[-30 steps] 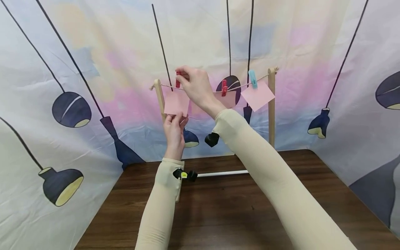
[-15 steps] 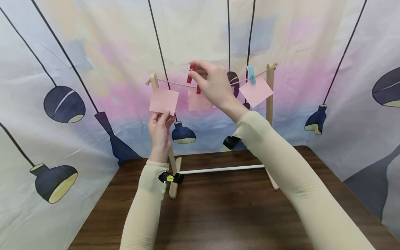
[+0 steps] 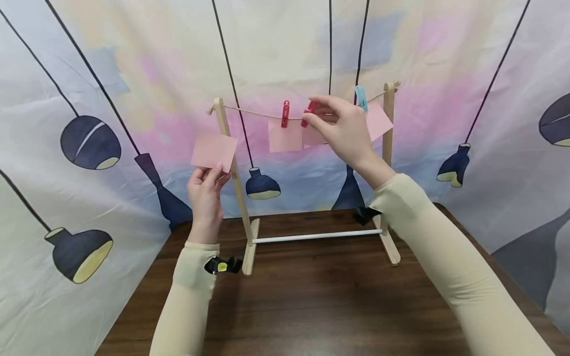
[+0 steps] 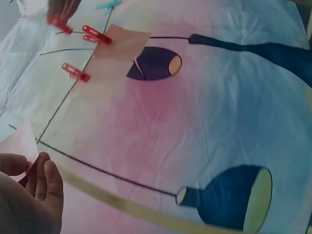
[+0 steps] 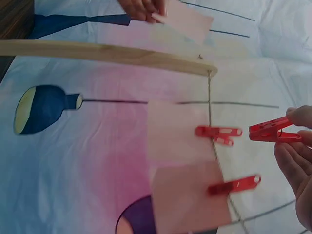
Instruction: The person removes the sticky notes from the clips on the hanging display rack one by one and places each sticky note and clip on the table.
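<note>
My left hand [image 3: 206, 198] holds a pink paper square [image 3: 214, 150] by its lower edge, left of the rack's left post. My right hand [image 3: 349, 131] pinches a red clothespin [image 5: 273, 130], which the right wrist view shows apart from the string [image 3: 254, 113]. Along that string, one red clothespin [image 3: 285, 114] holds a pink paper square [image 3: 285, 136]. A second red clothespin [image 5: 235, 185] grips another pink square [image 5: 191, 200]; my right hand partly covers that square in the head view. Farther right, a light blue clothespin [image 3: 361, 97] holds a pink square [image 3: 377, 121].
The wooden rack's left post [image 3: 238, 190] and right post [image 3: 388, 138] carry the string. A white bar [image 3: 316, 237] joins their feet above the dark wooden table [image 3: 307, 306]. Behind hangs a cloth backdrop [image 3: 276, 44] printed with lamps.
My left hand has moved left with the paper square, away from the string. The right hand has gone right with its red clothespin, uncovering the hanging clothespin and square behind it.
</note>
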`<state>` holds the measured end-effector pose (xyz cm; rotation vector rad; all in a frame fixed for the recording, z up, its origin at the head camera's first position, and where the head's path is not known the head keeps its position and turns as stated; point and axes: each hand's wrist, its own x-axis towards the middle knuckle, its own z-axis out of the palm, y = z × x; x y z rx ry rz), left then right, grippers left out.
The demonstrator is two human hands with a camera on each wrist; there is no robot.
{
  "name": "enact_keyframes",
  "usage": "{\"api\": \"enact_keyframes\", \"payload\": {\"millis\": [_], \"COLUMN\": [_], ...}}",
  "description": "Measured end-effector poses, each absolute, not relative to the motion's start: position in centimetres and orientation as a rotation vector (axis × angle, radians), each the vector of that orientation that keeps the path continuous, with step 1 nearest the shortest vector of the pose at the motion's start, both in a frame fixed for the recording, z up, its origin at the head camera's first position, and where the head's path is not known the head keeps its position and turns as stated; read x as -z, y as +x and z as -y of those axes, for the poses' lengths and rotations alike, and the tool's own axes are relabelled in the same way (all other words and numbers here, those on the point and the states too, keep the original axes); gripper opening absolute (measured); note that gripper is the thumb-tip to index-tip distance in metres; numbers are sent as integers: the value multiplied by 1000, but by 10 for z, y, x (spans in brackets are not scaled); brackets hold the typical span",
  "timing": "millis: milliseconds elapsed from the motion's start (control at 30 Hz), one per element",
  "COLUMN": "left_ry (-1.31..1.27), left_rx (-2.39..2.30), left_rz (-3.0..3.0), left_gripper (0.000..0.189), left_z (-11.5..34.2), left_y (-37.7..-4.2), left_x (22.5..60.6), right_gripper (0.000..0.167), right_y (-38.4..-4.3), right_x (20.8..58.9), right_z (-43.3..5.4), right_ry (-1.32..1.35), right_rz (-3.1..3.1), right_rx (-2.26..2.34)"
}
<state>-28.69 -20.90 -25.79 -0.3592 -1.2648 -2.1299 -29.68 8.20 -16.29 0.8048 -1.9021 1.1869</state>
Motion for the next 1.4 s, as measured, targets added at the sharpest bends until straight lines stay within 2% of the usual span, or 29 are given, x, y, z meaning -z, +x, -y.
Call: {"api": "enact_keyframes", "payload": {"millis": [433,667,1000,1400], "left_ry": [-229,-91,40,213], "left_rx": [2066,2045,2106,2069], "left_rz": [1352,1513,1641,1790], "left_gripper": [10,20,10,13], "left_z": [255,278,303,320], "left_y": [-263,-247,-232,-226], "left_x": [293,315,340,368], "right_gripper": [33,34,36,38], "right_y": [-295,-287,-276,-266], "right_x": [215,243,284,332], "right_z": [-144,-175,-218,-256], "right_ry": [620,546,382,178], "right_rz": [1920,1940,1995,2056], "right_rx": [-1233,-1163,-1182,-1183]}}
